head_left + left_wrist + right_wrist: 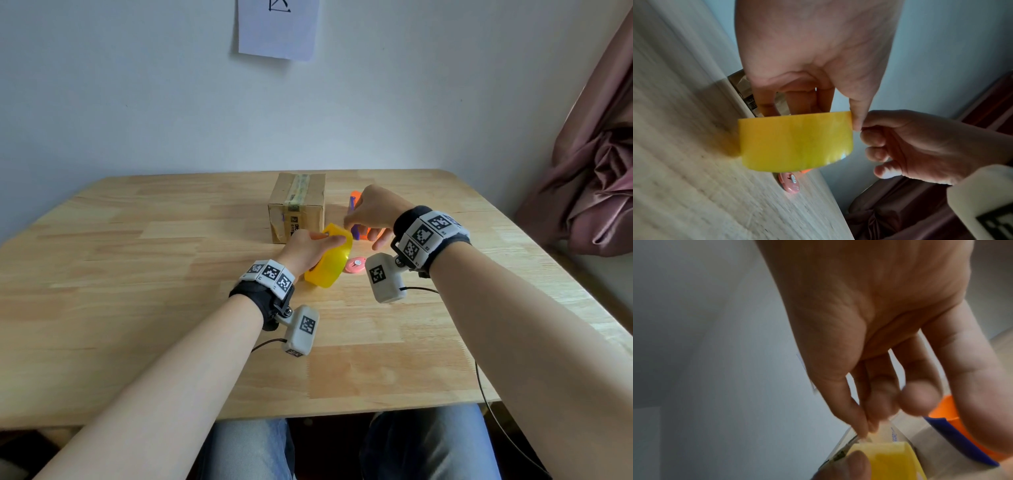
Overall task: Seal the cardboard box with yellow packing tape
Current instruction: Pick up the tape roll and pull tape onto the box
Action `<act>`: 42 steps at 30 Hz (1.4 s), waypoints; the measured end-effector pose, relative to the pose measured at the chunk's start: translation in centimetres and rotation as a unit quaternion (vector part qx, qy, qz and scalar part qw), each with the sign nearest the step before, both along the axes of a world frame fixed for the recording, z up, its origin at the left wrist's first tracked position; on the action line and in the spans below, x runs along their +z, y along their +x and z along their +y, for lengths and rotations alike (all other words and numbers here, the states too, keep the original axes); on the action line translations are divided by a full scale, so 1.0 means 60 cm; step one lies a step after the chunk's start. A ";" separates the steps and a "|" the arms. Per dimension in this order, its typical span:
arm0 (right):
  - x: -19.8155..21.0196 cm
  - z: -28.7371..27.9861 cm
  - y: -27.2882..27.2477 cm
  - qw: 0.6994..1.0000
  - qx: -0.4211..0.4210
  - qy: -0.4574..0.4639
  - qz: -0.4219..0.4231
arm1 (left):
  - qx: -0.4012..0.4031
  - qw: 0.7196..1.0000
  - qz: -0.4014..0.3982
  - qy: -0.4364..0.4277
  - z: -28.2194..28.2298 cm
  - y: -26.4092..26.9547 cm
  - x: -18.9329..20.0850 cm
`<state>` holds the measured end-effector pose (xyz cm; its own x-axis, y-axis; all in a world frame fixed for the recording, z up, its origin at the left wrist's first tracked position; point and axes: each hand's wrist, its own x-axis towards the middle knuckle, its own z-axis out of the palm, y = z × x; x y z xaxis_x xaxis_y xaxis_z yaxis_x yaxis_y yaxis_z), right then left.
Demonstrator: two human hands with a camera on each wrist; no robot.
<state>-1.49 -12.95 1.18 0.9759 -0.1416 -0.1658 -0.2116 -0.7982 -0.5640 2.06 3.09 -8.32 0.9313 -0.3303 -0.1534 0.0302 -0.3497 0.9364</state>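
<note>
A small cardboard box (296, 205) stands at the middle back of the table, old greenish tape running over its top. In front of it, just above the table, my left hand (320, 240) grips the yellow tape roll (330, 257), thumb on the roll's upper edge. The roll (797, 141) has its broad side facing the left wrist camera, with the left fingers (807, 100) behind it. My right hand (349, 226) reaches in from the right. Its thumb and forefinger (865, 430) pinch the tape end at the top edge of the roll (890, 459).
A round pink item (354, 265) lies on the wooden table (137, 308) just right of the roll. An orange and blue tool (358, 205) sits right of the box, partly hidden by my right hand. A curtain (599, 171) hangs at the far right.
</note>
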 end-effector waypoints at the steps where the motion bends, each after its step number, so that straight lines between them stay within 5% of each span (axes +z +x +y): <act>1: 0.001 -0.003 0.000 1.000 0.006 0.004 0.008 | 0.005 1.000 0.000 -0.001 0.000 -0.003 0.003; 8: -0.010 -0.008 0.016 0.999 -0.023 0.037 -0.017 | -0.025 1.000 -0.008 -0.005 0.006 -0.015 0.008; 17: 0.000 0.033 0.031 0.994 -0.003 -0.076 -0.072 | -0.038 0.999 -0.010 0.024 0.002 -0.011 0.017; 22: 0.092 0.079 0.026 0.980 0.054 -0.010 -0.192 | -0.070 0.994 -0.031 0.076 -0.032 -0.024 0.016; 25: 0.112 0.074 0.022 0.983 0.076 -0.040 -0.165 | -0.022 0.998 -0.022 0.045 -0.042 -0.020 0.021; 30: 0.048 0.036 0.020 0.991 0.043 -0.061 -0.111 | 0.035 0.999 0.023 0.021 -0.024 -0.014 0.024; 42: -0.017 -0.003 0.014 0.999 0.008 -0.042 -0.018 | 0.036 0.997 0.065 -0.030 -0.003 -0.017 0.023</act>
<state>-0.66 -13.11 0.15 0.9835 -0.1370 -0.1183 -0.1783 -0.8467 -0.5014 1.03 2.91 -6.92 0.9266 -0.2749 -0.2564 0.1756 -0.2866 0.9418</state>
